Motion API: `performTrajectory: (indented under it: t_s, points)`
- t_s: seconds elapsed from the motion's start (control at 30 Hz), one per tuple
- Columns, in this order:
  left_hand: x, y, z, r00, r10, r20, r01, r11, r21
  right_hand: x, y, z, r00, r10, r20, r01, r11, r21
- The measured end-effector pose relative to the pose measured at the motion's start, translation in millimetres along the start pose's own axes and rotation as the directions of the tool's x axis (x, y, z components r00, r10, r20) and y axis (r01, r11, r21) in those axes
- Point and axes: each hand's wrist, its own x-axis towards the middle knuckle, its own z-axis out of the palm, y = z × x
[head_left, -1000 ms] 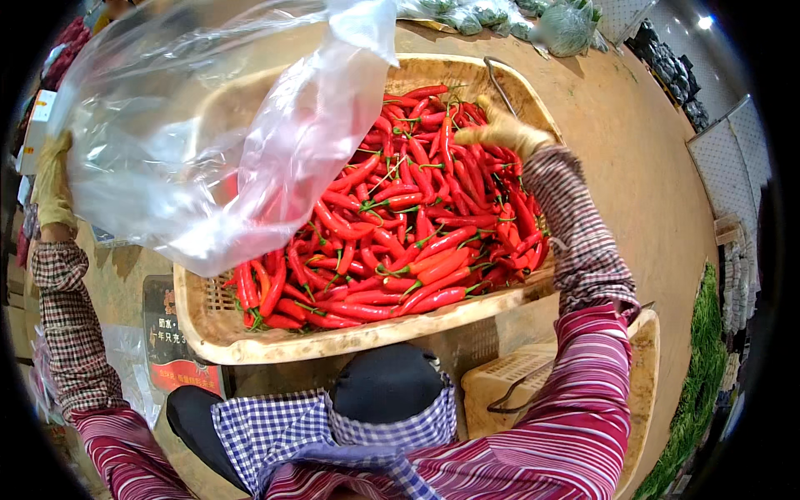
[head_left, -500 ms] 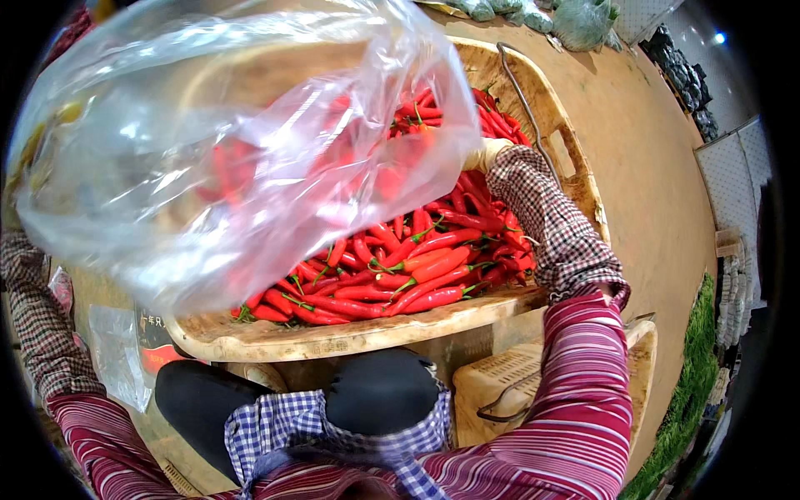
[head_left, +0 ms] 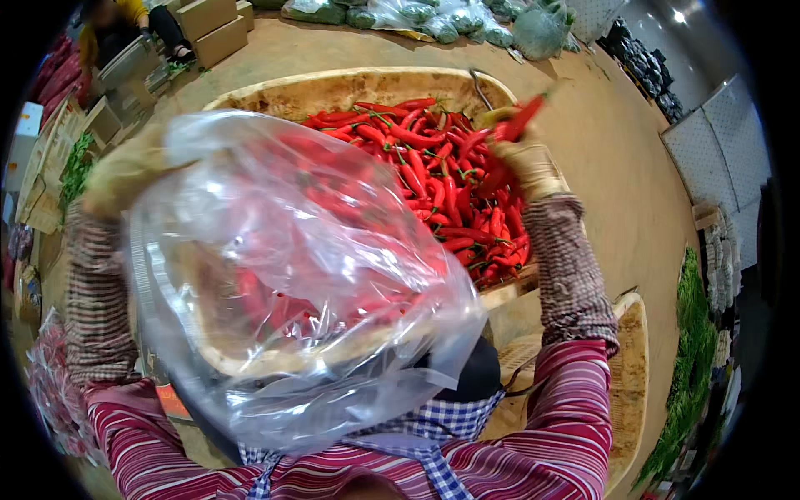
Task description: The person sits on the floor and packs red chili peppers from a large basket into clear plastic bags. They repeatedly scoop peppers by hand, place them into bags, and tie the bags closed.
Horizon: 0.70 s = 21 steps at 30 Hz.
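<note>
My left hand (head_left: 127,173), in a pale yellowish glove, is closed at the upper edge of a large clear plastic bag (head_left: 325,242). The bag hangs puffed out over the near left part of a tan plastic crate (head_left: 333,79) and over my lap. Red chili peppers (head_left: 417,167) with green stems fill the crate; those at the left show blurred through the film. At the crate's right side my gloved right hand (head_left: 533,167) is raised with red chilies (head_left: 521,121) in its grip, tips and stems pointing up and right. Motion smears both hands somewhat.
Another tan crate (head_left: 629,375) stands at my right. Bagged green vegetables (head_left: 400,18) lie along the far wall. Cardboard boxes (head_left: 208,29) and a seated person (head_left: 112,29) are at far left. Green leafy stalks (head_left: 687,358) line the right side; filled clear bags (head_left: 62,392) lie at near left.
The plastic bag has swung down toward me, uncovering the crate's far side. My left hand has come inward, into clear view. My right hand has risen from the pile with chilies in it.
</note>
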Motion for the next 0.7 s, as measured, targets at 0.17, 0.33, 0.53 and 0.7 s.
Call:
performTrajectory:
  t_s: [0.17,0.33,0.53,0.7]
  points:
    - [31.4,-30.4,25.7,0.958,0.281,-0.053,-0.248,0.909,0.333,27.9,-115.9,-34.6,0.994,-0.103,0.027,0.077,0.871,0.485]
    - [61.2,-26.6,34.6,0.971,0.226,0.083,-0.215,0.658,0.721,27.7,-214.8,3.9,0.902,-0.374,0.214,0.205,0.809,0.551]
    - [29.3,-91.1,27.5,0.988,0.132,-0.085,-0.122,0.986,0.112,-40.2,-199.1,104.1,0.754,-0.261,0.603,-0.095,0.865,0.493]
    - [-18.7,-113.1,19.8,0.989,0.112,0.091,-0.144,0.690,0.710,-10.6,-135.6,98.8,0.409,-0.114,0.906,-0.270,0.932,0.240]
